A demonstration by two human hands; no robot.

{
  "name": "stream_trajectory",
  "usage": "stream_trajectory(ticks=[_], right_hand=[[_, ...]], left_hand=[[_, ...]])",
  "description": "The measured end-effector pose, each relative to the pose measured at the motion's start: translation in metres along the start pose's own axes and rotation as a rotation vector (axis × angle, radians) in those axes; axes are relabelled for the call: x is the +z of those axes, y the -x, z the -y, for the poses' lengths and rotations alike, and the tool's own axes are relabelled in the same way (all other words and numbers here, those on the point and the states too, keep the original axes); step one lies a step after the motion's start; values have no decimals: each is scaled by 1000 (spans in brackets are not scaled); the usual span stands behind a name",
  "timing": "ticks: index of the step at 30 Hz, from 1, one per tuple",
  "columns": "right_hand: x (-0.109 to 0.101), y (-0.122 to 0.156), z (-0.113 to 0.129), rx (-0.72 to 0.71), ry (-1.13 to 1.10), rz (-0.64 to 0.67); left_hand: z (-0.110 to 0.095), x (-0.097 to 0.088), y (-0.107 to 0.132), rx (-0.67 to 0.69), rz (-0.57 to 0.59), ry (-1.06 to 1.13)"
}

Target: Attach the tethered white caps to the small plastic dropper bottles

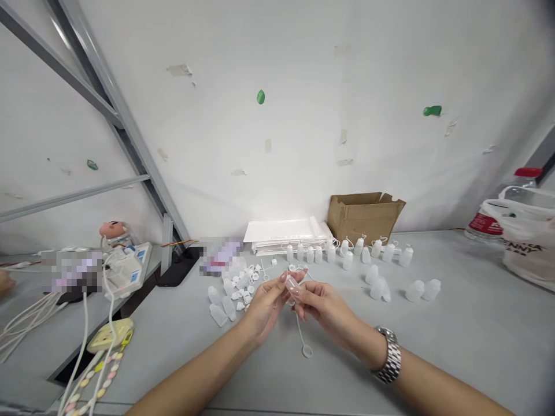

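A small translucent plastic bottle (293,285) is between the fingers of both my hands, over the middle of the grey table. My left hand (266,306) pinches it from the left, and my right hand (323,303), below a metal watch (390,353), grips it from the right. Below my fingers hangs a thin white strap (300,329) ending in a ring; its upper end is hidden. Left of my hands lie white caps (247,283) in a loose pile, with uncapped bottles (228,308) beside them. Another strap piece (265,270) rests just beyond my left hand.
Several white-capped bottles (332,253) stand in rows before a cardboard box (364,216) and a stack of white sheets (286,234). More bottles without caps (415,290) sit to the right. A plastic bag (529,248) is far right; cables (84,323) and a power strip (134,271) are left.
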State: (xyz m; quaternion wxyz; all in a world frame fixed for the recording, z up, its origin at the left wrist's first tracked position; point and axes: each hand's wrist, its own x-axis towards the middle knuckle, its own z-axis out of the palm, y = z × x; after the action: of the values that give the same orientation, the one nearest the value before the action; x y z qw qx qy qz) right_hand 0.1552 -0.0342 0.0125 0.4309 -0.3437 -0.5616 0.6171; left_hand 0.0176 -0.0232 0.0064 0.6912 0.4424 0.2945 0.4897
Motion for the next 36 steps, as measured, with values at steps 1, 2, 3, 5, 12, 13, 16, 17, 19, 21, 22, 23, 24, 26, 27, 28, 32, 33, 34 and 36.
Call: stream_trajectory(ticks=[1, 2, 3, 5, 12, 13, 16, 17, 19, 21, 22, 23, 24, 26, 27, 28, 32, 33, 34, 36], right_hand=[[-1, 0, -1, 19, -62, 26], [-2, -1, -2, 35, -122, 49], [-3, -2, -4, 48, -174, 72], [-6, -3, -8, 64, -253, 113], [-13, -1, -7, 150, -439, 347], [-13, 0, -6, 158, -444, 360], [-12, 0, -8, 179, -425, 377], [-12, -1, -9, 178, -418, 375], [-11, -2, -11, 159, -417, 352], [-10, -4, -12, 137, -426, 318], [-10, -4, -12, 134, -427, 308], [-9, -4, -12, 136, -425, 304], [-8, -4, -11, 139, -417, 306], [-7, -4, -8, 152, -379, 309], [-6, -3, -7, 164, -347, 309], [-6, -3, -5, 178, -307, 299], [-17, -7, -1, 144, -51, 147], [-23, -9, -2, 97, 46, 74], [-29, -11, -3, 43, 166, -7], [-41, -14, -6, -72, 447, -175]], left_hand=[[1, 1, 0, -2, -3, -1], [1, 1, 0, -5, -11, 0], [1, 2, 0, -8, -19, 0], [-1, 2, 0, -17, -32, 2], [-16, -5, -1, -101, 36, 52], [-17, -6, -1, -85, 33, 40], [-13, -7, -1, -54, 8, 21], [-12, -6, -1, -55, 1, 19], [-9, -5, -1, -80, 4, 12], [-7, -4, -1, -103, 18, -5], [-7, -4, 0, -105, 26, -16], [-7, -4, 0, -101, 31, -26], [-7, -4, 1, -98, 34, -38], [-8, -5, 2, -101, 36, -52], [-9, -6, 2, -106, 31, -57], [-10, -7, 2, -107, 18, -57], [-18, -17, -5, 1, -141, 27], [-20, -21, -8, 45, -196, 67], [-23, -25, -11, 82, -250, 93], [-29, -33, -16, 142, -330, 111]])
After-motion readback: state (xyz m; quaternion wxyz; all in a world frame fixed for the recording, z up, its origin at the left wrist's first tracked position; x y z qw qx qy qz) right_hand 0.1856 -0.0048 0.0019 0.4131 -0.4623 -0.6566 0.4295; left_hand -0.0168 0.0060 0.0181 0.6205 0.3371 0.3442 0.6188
